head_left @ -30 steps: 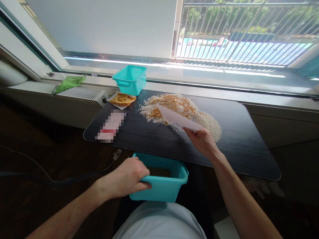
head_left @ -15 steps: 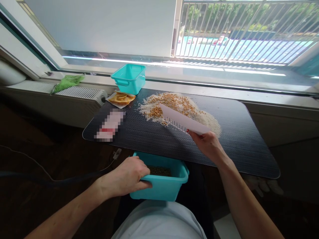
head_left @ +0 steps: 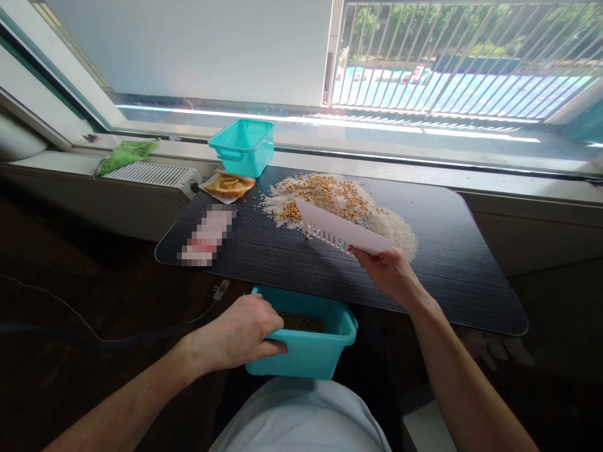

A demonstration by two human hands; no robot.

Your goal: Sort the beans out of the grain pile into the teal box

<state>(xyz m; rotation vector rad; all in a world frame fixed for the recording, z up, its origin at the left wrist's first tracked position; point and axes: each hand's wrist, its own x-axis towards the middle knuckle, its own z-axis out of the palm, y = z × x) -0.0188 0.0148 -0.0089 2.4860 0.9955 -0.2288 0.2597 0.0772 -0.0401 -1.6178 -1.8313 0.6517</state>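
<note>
My left hand point(head_left: 252, 333) is closed round the near left rim of a turquoise plastic tub point(head_left: 301, 355), held at my lap beneath the table's front edge. Small brownish-green grains point(head_left: 301, 322) cover the tub's bottom. My right hand point(head_left: 389, 270) grips the right end of a pale flat slotted scraper point(head_left: 343, 229), tilted on edge over the table. Slots run along its lower side. Its far left end reaches into a spread heap of white rice point(head_left: 396, 229) mixed with round yellow peas or beans point(head_left: 330, 188), partly hidden behind it.
Another turquoise tub point(head_left: 245, 150) stands at the table's back left corner. In front of it lies a yellow-orange cloth or pouch point(head_left: 229, 185) on white paper. A blurred-out pink item point(head_left: 207, 235) is on the dark table point(head_left: 461, 263). A radiator point(head_left: 155, 179) carries a green cloth point(head_left: 129, 156).
The scraper and my right hand have shifted slightly left across the heap. My left hand stays on the tub's rim.
</note>
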